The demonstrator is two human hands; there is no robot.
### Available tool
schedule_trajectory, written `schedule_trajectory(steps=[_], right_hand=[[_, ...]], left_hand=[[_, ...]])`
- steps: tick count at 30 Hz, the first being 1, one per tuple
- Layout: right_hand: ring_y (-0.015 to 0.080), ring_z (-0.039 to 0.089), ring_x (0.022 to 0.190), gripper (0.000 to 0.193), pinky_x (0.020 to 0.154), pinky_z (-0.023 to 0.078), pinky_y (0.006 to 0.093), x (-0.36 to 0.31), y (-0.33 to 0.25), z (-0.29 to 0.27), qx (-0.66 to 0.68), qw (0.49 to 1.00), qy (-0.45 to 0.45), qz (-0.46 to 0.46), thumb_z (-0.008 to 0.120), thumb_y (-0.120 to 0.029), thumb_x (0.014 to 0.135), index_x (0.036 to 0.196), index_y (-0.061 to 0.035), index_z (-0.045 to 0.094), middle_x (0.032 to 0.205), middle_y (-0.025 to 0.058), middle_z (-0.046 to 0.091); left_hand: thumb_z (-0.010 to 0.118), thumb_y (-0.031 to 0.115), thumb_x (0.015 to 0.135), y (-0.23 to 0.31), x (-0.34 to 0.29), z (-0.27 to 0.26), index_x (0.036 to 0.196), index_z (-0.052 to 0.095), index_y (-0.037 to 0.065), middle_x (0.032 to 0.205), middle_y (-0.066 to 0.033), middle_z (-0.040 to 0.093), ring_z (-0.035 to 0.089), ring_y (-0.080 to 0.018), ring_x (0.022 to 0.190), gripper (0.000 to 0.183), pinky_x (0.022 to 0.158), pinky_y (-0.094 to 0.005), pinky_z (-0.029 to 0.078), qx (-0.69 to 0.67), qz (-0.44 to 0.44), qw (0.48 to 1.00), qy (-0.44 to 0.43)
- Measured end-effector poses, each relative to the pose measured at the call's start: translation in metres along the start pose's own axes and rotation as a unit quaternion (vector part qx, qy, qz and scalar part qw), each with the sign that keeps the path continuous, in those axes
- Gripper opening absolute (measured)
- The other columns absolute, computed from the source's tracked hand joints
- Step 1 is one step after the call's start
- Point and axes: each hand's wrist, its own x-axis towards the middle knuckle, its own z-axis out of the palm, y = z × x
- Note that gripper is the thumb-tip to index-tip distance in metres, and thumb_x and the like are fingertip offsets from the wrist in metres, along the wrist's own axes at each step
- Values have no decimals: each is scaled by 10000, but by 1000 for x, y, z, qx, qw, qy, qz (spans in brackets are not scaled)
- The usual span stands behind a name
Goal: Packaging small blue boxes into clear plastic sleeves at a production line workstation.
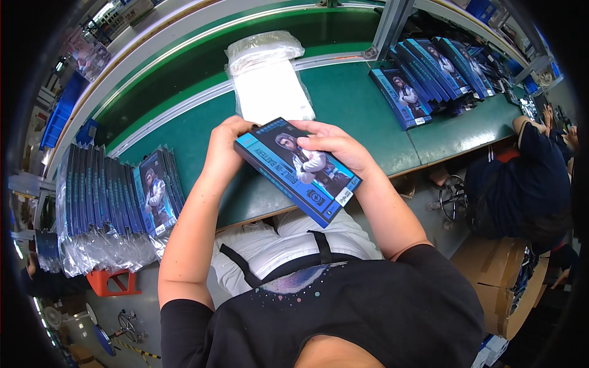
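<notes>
A flat blue and black printed box (294, 175) is held tilted above the near edge of the green bench, a figure in a light jacket on its upper face. My left hand (228, 142) grips its far left corner, the fingertips partly hidden. From the right, my right hand (340, 147) holds the far right side, its thumb lying on the printed face and its other fingers partly behind the box. Beyond my hands lies a pile of clear plastic bags (270, 89) with a white surface.
At the left stands a row of similar boxes in clear plastic (101, 190), above a red stool (115, 282). More boxes (432, 70) lean together on the far right of the bench (374, 147). A person in dark clothes (521, 184) sits at the right, near an open carton (494, 276).
</notes>
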Motion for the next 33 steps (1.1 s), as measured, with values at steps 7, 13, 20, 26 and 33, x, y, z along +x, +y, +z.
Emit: schedule_trajectory(steps=[7,13,20,26,33], right_hand=[[193,666,912,577,790,553,292,-18,-9,-5,-81,996,24,8,648,-2,812,1318,97,390,1097,190,629],[173,617,1001,617,871,502,283,-5,-6,-9,-123,991,42,-29,646,-25,829,1354,99,349,1176,178,584],[191,557,1100,582,910,459,274,-9,18,-1,-204,954,129,-178,577,-38,873,1371,108,313,1247,178,540],[138,607,884,334,762,489,246,-15,19,8,-189,943,229,-153,656,-45,839,1109,78,502,1010,151,625],[70,588,626,170,576,469,197,-27,20,32,-131,965,188,-125,708,-81,825,741,-35,568,720,55,645]], left_hand=[[619,97,838,7,-3,-1,953,706,-11,805,-69,682,623,-119,737,180,673,-249,488,-107,-141,984,-20],[609,63,786,6,2,-5,948,708,-4,852,-110,691,640,-164,763,202,716,-282,498,22,-72,996,-37],[594,15,762,22,-2,-6,973,714,41,830,-106,657,622,-185,743,244,701,-296,489,86,3,996,-34],[587,-51,762,33,-27,-2,1166,640,76,747,-51,613,583,-119,686,427,668,-275,482,80,132,987,-51],[631,297,902,30,-46,11,1243,483,-60,1043,-95,623,625,-149,880,516,763,-275,509,-446,-198,872,31]])
